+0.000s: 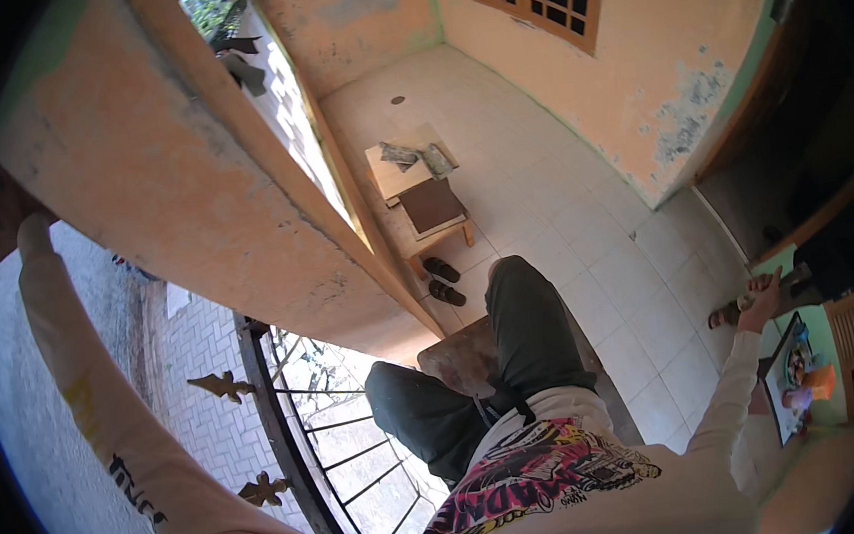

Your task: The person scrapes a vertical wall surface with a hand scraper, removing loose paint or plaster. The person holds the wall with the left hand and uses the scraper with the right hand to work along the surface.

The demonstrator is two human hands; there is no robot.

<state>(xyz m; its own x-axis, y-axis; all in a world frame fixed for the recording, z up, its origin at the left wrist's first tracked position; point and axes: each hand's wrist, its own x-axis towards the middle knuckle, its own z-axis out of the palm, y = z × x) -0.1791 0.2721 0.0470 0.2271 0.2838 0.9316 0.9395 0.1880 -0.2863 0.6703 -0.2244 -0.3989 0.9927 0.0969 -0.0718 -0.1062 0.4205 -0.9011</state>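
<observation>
My left arm reaches out to the far left, and my left hand point(9, 208) is in shadow beside the edge of an orange painted wall point(170, 187). Its fingers are too dark to make out. On the right, my right hand point(763, 299) is raised with its fingers curled closed; a small pale thing shows at them, too small to name. Below that hand is a tray or tabletop point(786, 414) with an orange cup point(819, 381) and several small items. My bent knees are over a worn brown wooden surface point(454, 357).
A metal gate point(285, 439) with gold spear tips stands at left, paving point(205, 375) beyond it. Ahead are a low wooden table point(395, 176) with grey pieces on it, a dark brown panel point(432, 206) and black sandals point(443, 282). Another person point(828, 265) is at right.
</observation>
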